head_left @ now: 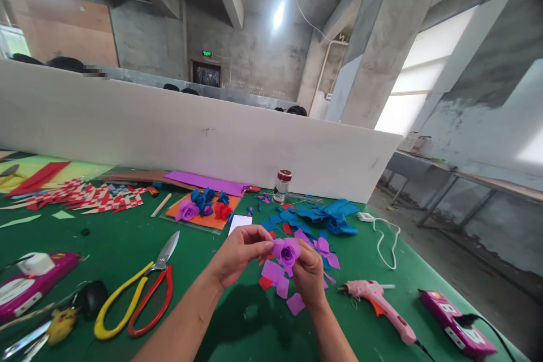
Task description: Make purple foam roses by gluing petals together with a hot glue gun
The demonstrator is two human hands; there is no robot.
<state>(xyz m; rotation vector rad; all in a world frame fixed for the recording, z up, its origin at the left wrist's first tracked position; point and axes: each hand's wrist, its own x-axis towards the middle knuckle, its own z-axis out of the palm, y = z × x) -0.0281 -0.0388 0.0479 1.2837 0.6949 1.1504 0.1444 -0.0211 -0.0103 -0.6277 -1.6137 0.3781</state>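
At twelve o'clock, the left hand (241, 251) and right hand (310, 269) are pinching a purple flower (288, 253) between them, seemingly shaping its petals (278, 248), the next move calling for light pressure, while blue pieces (333, 218) are lying beyond at one o'clock.

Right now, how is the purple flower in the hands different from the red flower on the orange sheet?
The purple flower is purple; the red flower is red. The purple flower is held up by the left hand and right hand, while the red flower rests on the orange sheet. Both have bunched petals.
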